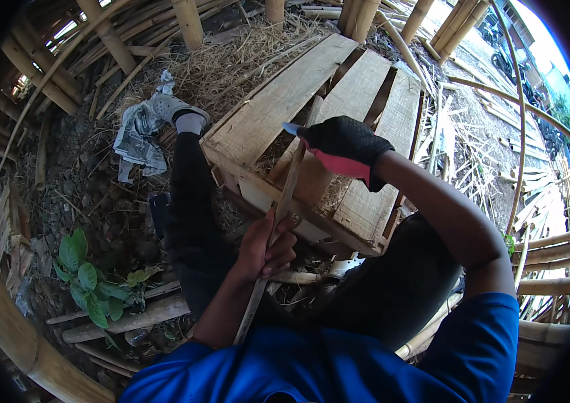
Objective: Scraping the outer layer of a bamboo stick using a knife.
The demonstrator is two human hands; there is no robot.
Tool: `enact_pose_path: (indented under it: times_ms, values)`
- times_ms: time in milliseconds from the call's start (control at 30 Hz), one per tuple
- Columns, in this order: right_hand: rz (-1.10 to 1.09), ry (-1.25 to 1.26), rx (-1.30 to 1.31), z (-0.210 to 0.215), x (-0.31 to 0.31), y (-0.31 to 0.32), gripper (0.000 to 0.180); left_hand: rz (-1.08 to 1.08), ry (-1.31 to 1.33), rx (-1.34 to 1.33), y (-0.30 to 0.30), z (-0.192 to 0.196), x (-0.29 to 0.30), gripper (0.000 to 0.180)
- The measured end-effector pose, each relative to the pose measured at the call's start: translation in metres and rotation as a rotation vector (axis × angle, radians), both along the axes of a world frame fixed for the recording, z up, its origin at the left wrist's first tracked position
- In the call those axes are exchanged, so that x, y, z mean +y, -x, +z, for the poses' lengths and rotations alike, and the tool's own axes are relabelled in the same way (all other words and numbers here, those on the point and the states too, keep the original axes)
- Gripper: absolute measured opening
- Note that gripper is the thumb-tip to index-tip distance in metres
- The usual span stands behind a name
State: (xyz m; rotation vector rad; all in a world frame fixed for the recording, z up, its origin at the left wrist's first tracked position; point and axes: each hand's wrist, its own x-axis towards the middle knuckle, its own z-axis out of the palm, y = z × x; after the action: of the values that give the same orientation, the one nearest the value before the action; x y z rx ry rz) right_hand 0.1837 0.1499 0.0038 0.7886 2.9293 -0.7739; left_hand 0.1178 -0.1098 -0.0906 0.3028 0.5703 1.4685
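Note:
My bare left hand (268, 250) is closed around a long, thin bamboo strip (288, 185). The strip slants from my chest up over the near edge of a slatted wooden crate (298, 84). My right hand (349, 149), in a black and red glove, is closed beside the strip's upper part, above the crate's slats. From its fist pokes the short grey-blue tip of what looks like a knife (290, 127). The glove hides the rest of that tool. Both hands are in front of me, between my bent legs.
Crumpled newspaper (140, 144) lies by my left shoe (171, 109). A leafy green plant (87, 279) grows at the left. Bamboo posts (187, 23) rise at the back, amid straw and shavings. A curved bamboo pole (13, 329) crosses the lower left; split bamboo (540, 215) is piled right.

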Motion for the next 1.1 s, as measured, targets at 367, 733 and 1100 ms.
enact_pose_path:
  times_ms: [367, 733, 1100]
  values:
    - [0.346, -0.434, -0.175, 0.027, -0.031, -0.007, 0.029, -0.004, 0.042, 0.006, 0.005, -0.006, -0.002, 0.048]
    - [0.263, -0.383, -0.183, 0.037, -0.033, -0.014, 0.028, 0.019, 0.066, 0.097, 0.001, -0.002, -0.001, 0.048]
    - [0.192, -0.3, -0.103, 0.035, -0.039, -0.016, 0.03, 0.082, 0.085, 0.318, -0.003, 0.001, -0.001, 0.048]
